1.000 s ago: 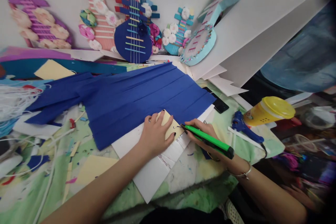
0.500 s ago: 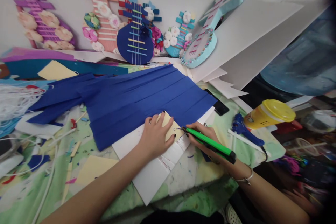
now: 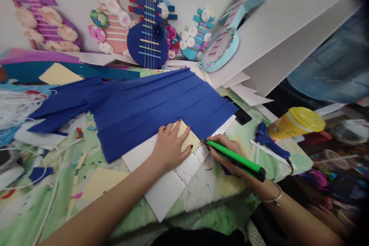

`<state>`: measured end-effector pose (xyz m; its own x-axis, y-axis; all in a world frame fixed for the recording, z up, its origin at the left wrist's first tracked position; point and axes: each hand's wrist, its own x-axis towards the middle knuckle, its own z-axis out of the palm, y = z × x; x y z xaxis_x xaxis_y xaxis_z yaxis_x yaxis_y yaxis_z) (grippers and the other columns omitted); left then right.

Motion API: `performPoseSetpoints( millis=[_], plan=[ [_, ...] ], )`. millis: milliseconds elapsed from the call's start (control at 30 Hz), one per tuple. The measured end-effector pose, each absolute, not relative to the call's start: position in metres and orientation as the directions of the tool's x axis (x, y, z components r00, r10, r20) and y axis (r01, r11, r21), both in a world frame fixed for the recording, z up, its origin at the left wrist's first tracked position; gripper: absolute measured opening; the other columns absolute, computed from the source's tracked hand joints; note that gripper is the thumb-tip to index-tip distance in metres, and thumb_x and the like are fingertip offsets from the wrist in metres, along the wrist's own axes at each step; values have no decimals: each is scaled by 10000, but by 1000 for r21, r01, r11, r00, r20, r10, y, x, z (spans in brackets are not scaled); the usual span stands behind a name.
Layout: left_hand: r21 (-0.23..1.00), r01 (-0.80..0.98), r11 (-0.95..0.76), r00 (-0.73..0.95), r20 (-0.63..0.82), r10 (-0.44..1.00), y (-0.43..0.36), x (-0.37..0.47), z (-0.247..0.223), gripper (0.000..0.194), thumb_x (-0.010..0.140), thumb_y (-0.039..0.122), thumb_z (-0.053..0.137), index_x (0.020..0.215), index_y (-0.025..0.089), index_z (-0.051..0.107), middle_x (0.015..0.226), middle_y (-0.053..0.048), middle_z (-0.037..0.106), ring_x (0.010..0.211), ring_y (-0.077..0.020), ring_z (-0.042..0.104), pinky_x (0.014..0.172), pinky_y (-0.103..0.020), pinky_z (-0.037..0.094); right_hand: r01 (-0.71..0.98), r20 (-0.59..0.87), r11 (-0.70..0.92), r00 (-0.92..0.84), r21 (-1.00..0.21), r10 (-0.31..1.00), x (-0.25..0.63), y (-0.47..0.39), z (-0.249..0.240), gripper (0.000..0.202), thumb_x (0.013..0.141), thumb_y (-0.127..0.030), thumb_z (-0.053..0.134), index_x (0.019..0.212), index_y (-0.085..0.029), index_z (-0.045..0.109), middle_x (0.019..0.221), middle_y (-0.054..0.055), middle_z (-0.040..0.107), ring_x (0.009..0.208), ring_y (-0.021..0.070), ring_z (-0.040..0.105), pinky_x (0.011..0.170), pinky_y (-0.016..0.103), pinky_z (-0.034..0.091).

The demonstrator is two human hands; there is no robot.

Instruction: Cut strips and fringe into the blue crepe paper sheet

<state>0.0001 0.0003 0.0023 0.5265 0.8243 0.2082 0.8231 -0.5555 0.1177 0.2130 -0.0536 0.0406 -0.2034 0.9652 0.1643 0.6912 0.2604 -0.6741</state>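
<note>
Both forearms bare, no sleeves in view. Left hand (image 3: pixel 170 149): dark polish on the fingernails, no rings seen. Right hand (image 3: pixel 227 153): thin silver bangle (image 3: pixel 269 199) round the wrist, at 4 o'clock from the hand. No watch.

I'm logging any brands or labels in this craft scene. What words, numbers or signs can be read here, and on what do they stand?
None can be read.
yellow cup: a small print near its base, too blurred to read.
green utility knife in the right hand: no lettering shows.
cream template under the left hand: a small dark pen mark, not a legible word.
blue glue gun: no label visible.
</note>
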Motion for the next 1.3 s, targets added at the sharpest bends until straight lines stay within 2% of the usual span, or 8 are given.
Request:
performPoseSetpoints(
  millis=[200, 400, 633, 733, 867, 967, 1133, 1300],
  plan=[
    [110, 825, -554, 527, 206, 825, 0, 0, 2, 531, 875, 466, 445, 1360, 250, 452, 1449, -148, 380, 1211, -362, 390, 952, -511, 297, 679, 223, 306, -209, -668, 952, 213, -52, 37, 163, 826, -235, 579, 985, -227, 613, 886, 26, 713, 766, 173, 680, 658, 283, 518],
    [105, 826, -554, 526, 210, 824, 0, 0, 2, 530, 878, 473, 437, 1359, 248, 455, 1451, -152, 377, 1202, -360, 392, 950, -513, 295, 683, 174, 265, -200, -681, 964, 212, -58, 45, 143, 844, -234, 568, 980, -244, 610, 829, 21, 695, 751, 179, 673, 576, 263, 497],
    [103, 823, -558, 530, 214, 821, 1, 0, 1, 521, 880, 463, 430, 1356, 252, 456, 1449, -148, 381, 1198, -356, 396, 947, -515, 297, 690, 176, 286, -227, -665, 958, 217, -54, 38, 147, 846, -246, 575, 989, -240, 610, 871, 8, 696, 729, 152, 657, 660, 273, 498],
    [101, 823, -558, 530, 213, 821, 1, 0, 1, 523, 880, 469, 426, 1355, 254, 456, 1448, -145, 383, 1196, -359, 396, 943, -517, 299, 670, 231, 259, -132, -696, 964, 218, -53, 31, 152, 846, -253, 578, 995, -238, 609, 860, 9, 696, 721, 155, 654, 662, 278, 505],
    [98, 824, -557, 530, 212, 821, 1, 0, 1, 528, 881, 469, 421, 1362, 252, 448, 1446, -150, 383, 1204, -359, 392, 947, -514, 297, 694, 391, 200, 127, -692, 911, 217, -50, 25, 193, 853, -283, 574, 1040, -241, 594, 935, 47, 694, 778, 190, 657, 673, 316, 512],
    [99, 824, -557, 530, 210, 822, 0, 0, 1, 525, 885, 462, 415, 1363, 248, 447, 1447, -156, 380, 1205, -359, 390, 948, -515, 295, 694, 449, 197, 201, -693, 871, 216, -49, 29, 202, 848, -261, 579, 1049, -236, 580, 970, 59, 688, 837, 206, 654, 723, 341, 510],
    [104, 824, -557, 530, 209, 822, 0, -1, 2, 523, 883, 463, 417, 1359, 250, 448, 1449, -150, 380, 1201, -357, 389, 946, -512, 298, 556, 436, 267, 196, -787, 879, 219, -48, 39, 95, 831, -253, 581, 920, -219, 581, 926, 65, 699, 856, 217, 668, 739, 354, 525],
    [103, 824, -558, 530, 208, 822, 1, 0, 1, 520, 883, 461, 417, 1358, 252, 451, 1450, -148, 379, 1205, -359, 387, 953, -516, 292, 332, 372, 306, 155, -892, 915, 220, -47, 43, 72, 848, -259, 568, 906, -218, 566, 1002, 83, 701, 962, 237, 673, 871, 432, 527]
  ],
)
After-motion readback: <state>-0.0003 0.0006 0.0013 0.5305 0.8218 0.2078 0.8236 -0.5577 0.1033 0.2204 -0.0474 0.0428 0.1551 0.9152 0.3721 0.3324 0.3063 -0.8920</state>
